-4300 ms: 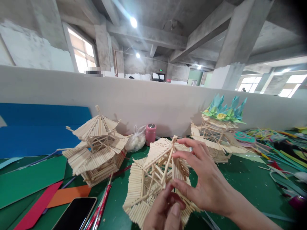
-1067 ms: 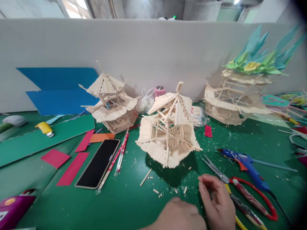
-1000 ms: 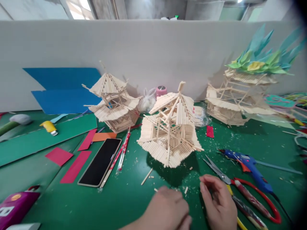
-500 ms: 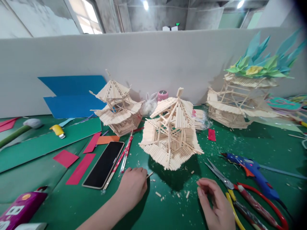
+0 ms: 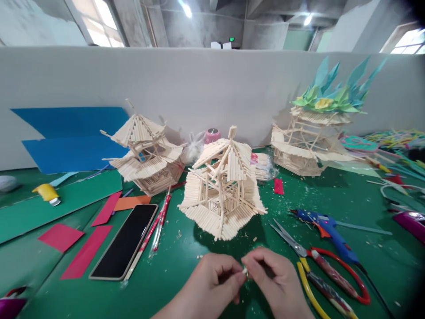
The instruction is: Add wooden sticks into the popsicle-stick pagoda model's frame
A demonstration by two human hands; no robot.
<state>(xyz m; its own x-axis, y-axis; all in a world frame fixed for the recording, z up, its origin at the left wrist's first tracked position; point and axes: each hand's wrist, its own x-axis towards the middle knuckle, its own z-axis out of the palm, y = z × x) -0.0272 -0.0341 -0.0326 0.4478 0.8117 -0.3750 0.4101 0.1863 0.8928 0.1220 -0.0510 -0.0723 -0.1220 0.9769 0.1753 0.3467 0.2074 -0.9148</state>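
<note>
our left hand [image 5: 212, 283] and right hand [image 5: 274, 283] meet low over the green table [image 5: 332, 195], fingertips pinching a small wooden stick [image 5: 245, 272] between them, just before the stick pagoda model [image 5: 222, 188].

Our left hand [image 5: 212, 283] and right hand [image 5: 275, 283] pinch a tiny pale bit [image 5: 245, 272] between the fingertips, and it is too small for us to tell what it is. Both our wrists run off the bottom edge. The red and yellow scissors [image 5: 318, 274] are cut off there too. A purple thing [image 5: 8, 303] in the lower left corner is mostly out of the frame. The far right side goes dark and blurry.
</note>
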